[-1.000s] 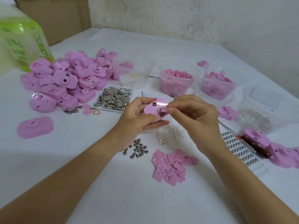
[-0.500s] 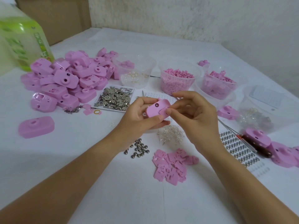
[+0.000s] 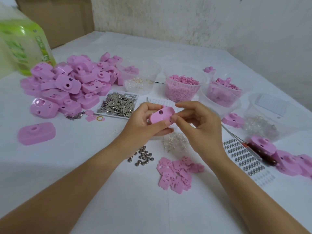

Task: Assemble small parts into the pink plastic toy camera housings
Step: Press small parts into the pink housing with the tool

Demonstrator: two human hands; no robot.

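Just right of the tray of metal pieces [image 3: 109, 115], the left hand [image 3: 143, 125] has its grip clamped around a pink housing [image 3: 161, 114], and the right hand [image 3: 200, 125] pinches its end.

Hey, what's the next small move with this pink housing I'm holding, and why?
Probably free the right hand and fetch one of the pink plates below: the left hand grips the housing firmly, while right fingertips merely pinch its end.
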